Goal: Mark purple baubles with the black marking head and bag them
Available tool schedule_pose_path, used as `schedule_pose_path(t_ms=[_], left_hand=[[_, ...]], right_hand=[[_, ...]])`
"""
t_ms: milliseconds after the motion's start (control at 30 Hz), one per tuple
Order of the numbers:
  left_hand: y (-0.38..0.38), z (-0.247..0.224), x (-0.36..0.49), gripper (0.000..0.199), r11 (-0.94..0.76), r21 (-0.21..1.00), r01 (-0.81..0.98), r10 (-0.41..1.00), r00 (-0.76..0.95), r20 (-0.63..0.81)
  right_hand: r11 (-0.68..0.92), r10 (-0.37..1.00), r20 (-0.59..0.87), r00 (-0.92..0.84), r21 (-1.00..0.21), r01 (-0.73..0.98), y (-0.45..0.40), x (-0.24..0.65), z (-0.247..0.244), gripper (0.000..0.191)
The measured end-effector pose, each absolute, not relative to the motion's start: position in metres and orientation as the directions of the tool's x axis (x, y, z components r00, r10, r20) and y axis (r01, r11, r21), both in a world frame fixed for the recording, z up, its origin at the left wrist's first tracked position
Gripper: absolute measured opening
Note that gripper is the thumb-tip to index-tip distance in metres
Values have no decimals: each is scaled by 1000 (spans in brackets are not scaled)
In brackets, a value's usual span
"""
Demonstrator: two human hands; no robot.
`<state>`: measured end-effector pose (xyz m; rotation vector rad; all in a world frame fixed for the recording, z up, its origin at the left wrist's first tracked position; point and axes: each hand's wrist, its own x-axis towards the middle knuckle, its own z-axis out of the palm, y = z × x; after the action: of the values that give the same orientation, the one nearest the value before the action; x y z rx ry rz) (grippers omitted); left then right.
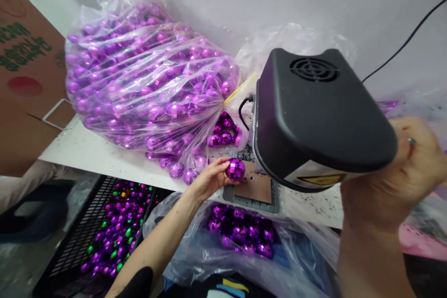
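Observation:
My left hand [213, 174] is closed, its fingertips pinching a shiny purple mirror-faceted ball [236, 169]. It holds the ball above a brown square board [256, 191] with a small hole, lying on the grey base plate [228, 194] of a machine. The machine's black housing [321, 116] has a round vent on top and a yellow warning label in front. At its right side my right hand [415, 172] is raised and curled. A small metal piece shows at its knuckles; what it grips is hidden.
A clear bag [150, 79] full of purple balls lies on the white table [104, 149]. More balls [244, 230] rest in plastic over my lap. A black crate [66, 247] of purple and green balls stands lower left, a cardboard box [28, 70] at left. A black cable [405, 42] crosses the wall.

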<state>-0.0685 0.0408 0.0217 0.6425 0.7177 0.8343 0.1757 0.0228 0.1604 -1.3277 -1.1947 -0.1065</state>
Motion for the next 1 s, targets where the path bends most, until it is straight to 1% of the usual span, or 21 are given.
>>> schedule_pose_path(t_ms=[67, 133, 200, 300, 367, 467, 567, 667, 867, 933, 1000], left_hand=[[33, 13, -64, 49, 547, 721, -425, 805, 503, -314], [28, 8, -61, 53, 509, 774, -378, 820, 486, -302], [25, 6, -58, 54, 414, 858, -304, 865, 424, -268], [21, 2, -54, 56, 235, 952, -197, 934, 316, -166], [18, -2, -49, 56, 133, 983, -130, 963, 253, -97], [14, -11, -40, 52, 16, 1000, 24, 981, 193, -20], [11, -20, -32, 50, -82, 983, 167, 976, 214, 45], [10, -25, -26, 49, -189, 945, 267, 961, 248, 122], [7, -21, -15, 34, -426, 824, 374, 883, 370, 289], [5, -20, -11, 34, -470, 778, 417, 869, 376, 323], [4, -21, -6, 36, -466, 756, 459, 876, 360, 321]], right_hand=[[336, 540, 715, 444, -666, 666, 24, 176, 161, 56], [342, 554, 705, 442, -677, 651, 24, 176, 163, 54], [349, 573, 691, 441, -693, 631, 26, 175, 165, 49], [367, 597, 678, 428, -706, 605, 31, 174, 169, 41], [373, 606, 667, 434, -720, 586, 35, 174, 170, 38], [367, 605, 657, 450, -731, 575, 38, 174, 170, 38], [353, 611, 652, 449, -732, 583, 38, 173, 170, 40], [351, 614, 648, 451, -735, 580, 37, 173, 171, 40], [372, 579, 668, 467, -726, 578, 40, 174, 169, 41], [364, 585, 664, 465, -728, 581, 40, 174, 168, 42], [351, 589, 663, 461, -724, 593, 39, 174, 168, 45]])
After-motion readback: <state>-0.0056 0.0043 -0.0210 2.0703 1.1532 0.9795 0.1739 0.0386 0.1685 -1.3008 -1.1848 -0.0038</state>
